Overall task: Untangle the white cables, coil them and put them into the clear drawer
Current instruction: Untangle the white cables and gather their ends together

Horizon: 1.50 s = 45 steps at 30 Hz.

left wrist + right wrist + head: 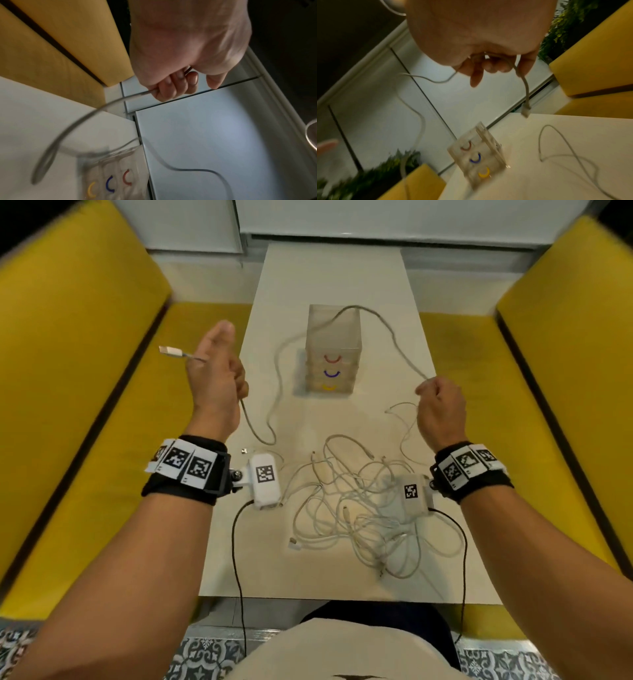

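Note:
One long white cable (390, 332) runs between my two raised hands and arcs over the top of the clear drawer unit (334, 350). My left hand (219, 378) grips one end in a fist, and the USB plug (171, 351) sticks out to the left. In the left wrist view the fingers (164, 88) curl round the cable (85, 119). My right hand (440, 405) holds the other part; its wrist view shows curled fingers (488, 65) and a plug end (526, 109) dangling. A tangle of white cables (359, 508) lies on the table between my wrists.
The drawer unit has three closed drawers with red, blue and yellow handles (331, 374). It stands mid-table on a narrow white table (329, 275). Yellow benches (85, 371) flank both sides. Black wires run from the wrist cameras off the table's near edge (342, 597).

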Tool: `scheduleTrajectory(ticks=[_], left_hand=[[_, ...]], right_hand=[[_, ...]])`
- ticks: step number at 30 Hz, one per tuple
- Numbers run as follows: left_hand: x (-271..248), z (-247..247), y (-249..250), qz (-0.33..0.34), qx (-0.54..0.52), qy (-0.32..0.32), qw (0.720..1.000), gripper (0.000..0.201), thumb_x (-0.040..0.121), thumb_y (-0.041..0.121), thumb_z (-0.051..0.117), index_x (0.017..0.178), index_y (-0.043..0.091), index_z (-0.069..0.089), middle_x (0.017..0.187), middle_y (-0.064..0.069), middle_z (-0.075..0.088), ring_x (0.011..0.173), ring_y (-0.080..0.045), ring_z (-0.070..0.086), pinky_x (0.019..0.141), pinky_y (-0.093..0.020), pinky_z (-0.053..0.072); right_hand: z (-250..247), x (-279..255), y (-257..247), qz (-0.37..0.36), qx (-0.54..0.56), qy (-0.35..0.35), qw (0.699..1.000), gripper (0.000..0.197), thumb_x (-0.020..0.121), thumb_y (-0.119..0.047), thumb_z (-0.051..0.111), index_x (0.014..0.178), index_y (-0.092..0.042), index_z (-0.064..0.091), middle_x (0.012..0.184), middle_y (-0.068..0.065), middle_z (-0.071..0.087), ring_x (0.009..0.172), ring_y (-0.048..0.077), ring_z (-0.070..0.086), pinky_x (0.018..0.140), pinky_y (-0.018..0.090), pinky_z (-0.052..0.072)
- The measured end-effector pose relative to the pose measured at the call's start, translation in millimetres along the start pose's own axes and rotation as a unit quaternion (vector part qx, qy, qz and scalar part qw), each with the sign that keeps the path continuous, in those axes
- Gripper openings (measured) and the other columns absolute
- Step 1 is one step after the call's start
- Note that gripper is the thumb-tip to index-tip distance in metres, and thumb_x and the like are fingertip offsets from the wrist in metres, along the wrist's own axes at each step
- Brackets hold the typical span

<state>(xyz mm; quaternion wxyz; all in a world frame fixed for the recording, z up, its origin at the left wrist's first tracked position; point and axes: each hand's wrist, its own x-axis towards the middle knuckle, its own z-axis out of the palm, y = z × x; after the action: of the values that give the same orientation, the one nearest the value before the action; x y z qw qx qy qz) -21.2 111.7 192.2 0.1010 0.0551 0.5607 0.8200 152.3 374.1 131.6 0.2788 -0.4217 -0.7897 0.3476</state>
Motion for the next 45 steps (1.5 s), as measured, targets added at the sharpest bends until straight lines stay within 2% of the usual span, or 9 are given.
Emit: scheduleTrajectory(ticks=[4, 8, 15, 21, 25, 31, 34, 38, 45], left_hand=[[-8.4, 3.3, -22.2, -0.018, -0.008, -0.052, 0.998, 0.029, 0.099, 0.032, 0.058, 0.078, 0.014, 0.061, 0.049, 0.008, 0.027, 0.045, -0.010, 0.017, 0.044, -0.028, 0.014], [-13.0, -3.7, -37.3, -0.040, -0.031, -0.065, 0.997, 0.034, 0.093, 0.031, 0.057, 0.062, 0.018, 0.051, 0.052, 0.004, 0.022, 0.045, -0.011, 0.014, 0.044, -0.027, 0.012], [-15.7, -25.6, -56.1, -0.100, -0.040, -0.047, 0.993, 0.034, 0.093, 0.038, 0.054, 0.067, 0.016, 0.049, 0.051, 0.006, 0.024, 0.043, -0.008, 0.016, 0.042, -0.023, 0.013], [-29.6, -21.9, -67.2, -0.171, -0.064, 0.051, 0.982, 0.056, 0.096, 0.074, 0.035, 0.078, 0.022, 0.047, 0.058, 0.005, 0.025, 0.046, -0.009, 0.017, 0.041, -0.021, 0.013], [-29.7, -8.2, -66.0, -0.146, -0.079, 0.113, 0.980, 0.052, 0.100, 0.069, 0.029, 0.083, 0.021, 0.043, 0.058, 0.005, 0.031, 0.045, -0.010, 0.022, 0.040, -0.020, 0.017], [-33.2, -4.0, -63.8, -0.100, -0.027, 0.121, 0.987, 0.045, 0.105, 0.056, 0.035, 0.074, 0.023, 0.033, 0.056, 0.006, 0.029, 0.048, -0.010, 0.021, 0.045, -0.024, 0.013], [-37.1, -8.7, -68.2, -0.088, -0.007, 0.124, 0.988, 0.043, 0.102, 0.057, 0.043, 0.078, 0.024, 0.032, 0.061, 0.004, 0.027, 0.053, -0.011, 0.020, 0.052, -0.034, 0.012], [-36.8, -17.5, -72.4, -0.135, -0.019, 0.135, 0.981, 0.050, 0.101, 0.067, 0.031, 0.079, 0.023, 0.039, 0.062, 0.006, 0.033, 0.052, -0.011, 0.024, 0.047, -0.026, 0.014], [-31.1, -27.5, -78.5, -0.163, -0.010, 0.182, 0.970, 0.045, 0.105, 0.058, 0.031, 0.087, 0.019, 0.044, 0.062, 0.006, 0.034, 0.050, -0.011, 0.026, 0.044, -0.024, 0.019]], right_hand=[[22.0, -18.0, 19.8, 0.027, -0.173, -0.149, 0.973, 0.032, 0.088, -0.029, 0.049, 0.114, -0.020, 0.065, 0.122, 0.013, 0.060, 0.114, 0.034, 0.056, 0.102, 0.049, 0.041], [44.0, -38.1, 27.3, 0.069, -0.223, -0.208, 0.950, 0.050, 0.086, -0.021, 0.058, 0.136, -0.019, 0.051, 0.141, 0.013, 0.046, 0.131, 0.033, 0.043, 0.109, 0.047, 0.031], [75.1, -57.2, -28.4, -0.091, -0.078, -0.163, 0.979, 0.028, 0.082, -0.011, 0.055, 0.106, -0.021, 0.066, 0.126, 0.006, 0.055, 0.120, 0.028, 0.048, 0.102, 0.044, 0.032], [149.2, -57.0, -73.1, -0.244, -0.105, -0.316, 0.911, 0.025, 0.095, -0.021, 0.052, 0.115, -0.020, 0.067, 0.122, 0.006, 0.063, 0.114, 0.029, 0.058, 0.102, 0.045, 0.041], [200.6, -62.4, -70.6, -0.239, -0.213, -0.398, 0.860, 0.027, 0.097, -0.028, 0.051, 0.118, -0.017, 0.064, 0.121, 0.008, 0.064, 0.113, 0.030, 0.060, 0.096, 0.043, 0.046], [232.1, -72.2, -38.3, -0.202, -0.309, -0.408, 0.835, 0.028, 0.098, -0.034, 0.055, 0.114, -0.013, 0.061, 0.120, 0.009, 0.065, 0.113, 0.031, 0.060, 0.094, 0.040, 0.042], [236.3, -76.6, -29.2, -0.217, -0.323, -0.386, 0.836, 0.026, 0.098, -0.033, 0.057, 0.112, -0.012, 0.062, 0.118, 0.009, 0.066, 0.109, 0.032, 0.062, 0.090, 0.038, 0.043], [237.7, -86.9, -28.8, -0.210, -0.322, -0.386, 0.839, 0.015, 0.096, -0.011, 0.052, 0.106, -0.010, 0.063, 0.113, 0.010, 0.068, 0.104, 0.033, 0.065, 0.079, 0.034, 0.041], [206.4, -57.5, -50.6, -0.045, 0.040, -0.302, 0.951, 0.019, 0.088, -0.020, 0.071, 0.079, -0.005, 0.064, 0.073, 0.000, 0.064, 0.071, 0.019, 0.060, 0.069, 0.031, 0.050]])
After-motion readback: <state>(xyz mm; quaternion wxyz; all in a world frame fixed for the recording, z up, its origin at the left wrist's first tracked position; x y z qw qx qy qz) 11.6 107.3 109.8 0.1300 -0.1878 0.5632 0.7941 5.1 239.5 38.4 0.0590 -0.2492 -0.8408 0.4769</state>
